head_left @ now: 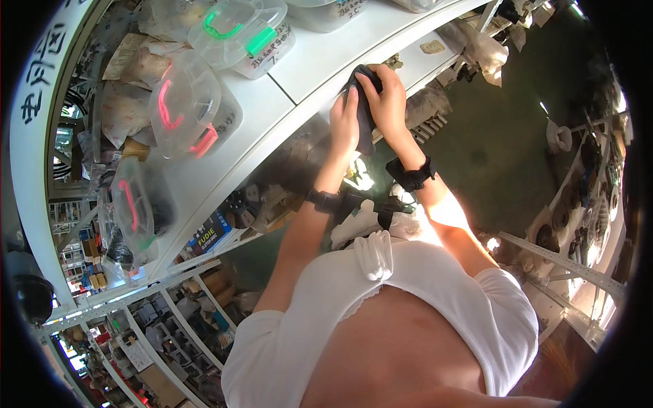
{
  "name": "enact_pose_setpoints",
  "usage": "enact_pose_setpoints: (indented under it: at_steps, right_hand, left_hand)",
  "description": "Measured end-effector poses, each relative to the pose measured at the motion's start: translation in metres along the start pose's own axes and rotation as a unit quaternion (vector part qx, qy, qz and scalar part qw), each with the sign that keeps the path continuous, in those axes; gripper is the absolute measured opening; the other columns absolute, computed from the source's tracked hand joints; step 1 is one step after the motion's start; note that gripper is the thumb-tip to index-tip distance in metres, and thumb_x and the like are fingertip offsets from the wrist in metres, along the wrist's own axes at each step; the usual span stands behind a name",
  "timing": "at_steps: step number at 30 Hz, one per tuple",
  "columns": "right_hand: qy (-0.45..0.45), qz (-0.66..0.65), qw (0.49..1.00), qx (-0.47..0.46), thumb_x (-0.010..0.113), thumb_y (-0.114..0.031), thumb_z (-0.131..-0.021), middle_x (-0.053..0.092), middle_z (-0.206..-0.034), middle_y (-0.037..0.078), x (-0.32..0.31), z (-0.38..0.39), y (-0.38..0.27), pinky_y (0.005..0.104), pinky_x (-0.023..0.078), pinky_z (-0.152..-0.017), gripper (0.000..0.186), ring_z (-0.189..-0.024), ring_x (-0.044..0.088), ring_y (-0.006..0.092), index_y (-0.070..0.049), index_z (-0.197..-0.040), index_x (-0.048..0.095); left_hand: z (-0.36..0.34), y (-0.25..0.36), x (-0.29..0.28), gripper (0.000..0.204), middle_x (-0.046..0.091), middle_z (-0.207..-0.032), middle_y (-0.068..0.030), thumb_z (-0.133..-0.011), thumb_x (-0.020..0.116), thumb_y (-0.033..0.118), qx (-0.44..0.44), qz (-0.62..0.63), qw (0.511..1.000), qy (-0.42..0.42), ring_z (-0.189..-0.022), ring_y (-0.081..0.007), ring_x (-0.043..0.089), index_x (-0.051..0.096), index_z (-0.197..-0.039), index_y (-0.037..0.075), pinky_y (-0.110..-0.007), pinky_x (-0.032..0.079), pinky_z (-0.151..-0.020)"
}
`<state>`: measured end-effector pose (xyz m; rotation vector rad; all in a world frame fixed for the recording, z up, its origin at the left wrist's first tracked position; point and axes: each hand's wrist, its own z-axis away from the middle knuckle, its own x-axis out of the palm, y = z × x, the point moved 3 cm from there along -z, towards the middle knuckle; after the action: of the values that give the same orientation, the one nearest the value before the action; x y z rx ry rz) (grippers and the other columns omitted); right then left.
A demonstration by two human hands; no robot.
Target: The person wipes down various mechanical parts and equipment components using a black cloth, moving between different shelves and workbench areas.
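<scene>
Your left hand and right hand close from both sides on a black, narrow, soft-looking fabric piece, held upright at the front edge of the long white flat-fronted shelf. Your left thumb and fingers press along its left side, while your right thumb and fingers arch over its far end and pinch it there. Its folds are in shade and partly under your fingers, so you can't be sure whether it is plain cloth or a soft pouch, nor whether it touches the shelf.

It should handle as light and limp, not slippery or fragile, and will probably sag if held at one end. The far end and the left side give you the surest hold; the near end hangs free below your fingers.

To the left on the shelf, the clear plastic box with a green handle and latch carries black handwritten characters on its front. The clear plastic box with a pink handle and latch, nearer you, has fainter marks. Below, a blue-and-black printed cardboard carton shows bold pale lettering. At the far left, a white curved-looking strip bears large black handwritten characters
</scene>
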<state>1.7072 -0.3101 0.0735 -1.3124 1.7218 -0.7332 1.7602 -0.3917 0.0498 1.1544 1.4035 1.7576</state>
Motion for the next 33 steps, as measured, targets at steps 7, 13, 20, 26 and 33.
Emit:
enact_pose_setpoints:
  at_steps: [7,13,20,26,33]
  right_hand:
    - [0.008,0.002,0.997,-0.076,0.062,-0.009,-0.075,0.056,-0.073,0.014,0.031,0.043,-0.035,0.0331,0.042,-0.06,0.014,-0.066,0.052,0.0286,0.0,-0.084,0.056]
    - [-0.016,-0.001,0.997,-0.081,0.061,-0.008,-0.075,0.055,-0.074,0.012,0.067,0.094,-0.078,0.0334,0.042,-0.062,0.014,-0.069,0.052,0.0285,0.0,-0.085,0.055]
    - [-0.056,-0.014,0.992,-0.116,0.062,-0.01,-0.074,0.055,-0.074,0.013,0.108,0.148,-0.119,0.0335,0.043,-0.06,0.015,-0.067,0.054,0.0304,-0.001,-0.084,0.055]
    - [-0.108,-0.041,0.986,-0.122,0.064,-0.009,-0.072,0.057,-0.075,0.012,0.145,0.193,-0.153,0.0325,0.046,-0.06,0.014,-0.068,0.057,0.0283,-0.002,-0.081,0.055]
    - [-0.253,-0.108,0.945,-0.175,0.063,-0.017,-0.072,0.059,-0.078,0.009,0.195,0.25,-0.184,0.0346,0.047,-0.06,0.014,-0.069,0.058,0.0278,-0.006,-0.08,0.058]
  left_hand:
    - [0.017,-0.004,-0.062,0.034,0.045,-0.073,0.0028,-0.091,0.046,0.031,0.038,0.008,0.999,-0.02,-0.069,-0.0059,0.037,0.054,-0.089,-0.002,-0.021,0.033,-0.062]
    - [0.057,0.012,-0.129,0.031,0.046,-0.074,0.0022,-0.091,0.047,0.029,0.025,-0.041,0.998,0.03,-0.07,-0.0065,0.038,0.055,-0.087,-0.001,-0.021,0.034,-0.064]
    - [0.097,0.028,-0.211,0.03,0.048,-0.077,0.0035,-0.089,0.05,0.029,-0.019,-0.055,0.997,0.05,-0.071,-0.0042,0.039,0.056,-0.087,0.0,-0.018,0.034,-0.063]
    - [0.139,0.045,-0.265,0.029,0.049,-0.076,0.0042,-0.09,0.049,0.029,0.01,-0.049,0.991,0.128,-0.07,-0.0042,0.04,0.057,-0.089,0.001,-0.018,0.034,-0.062]
    - [0.191,0.029,-0.345,0.032,0.057,-0.093,-0.0022,-0.089,0.05,0.027,0.019,0.026,0.958,0.285,-0.086,-0.0087,0.049,0.058,-0.1,-0.002,-0.021,0.039,-0.074]
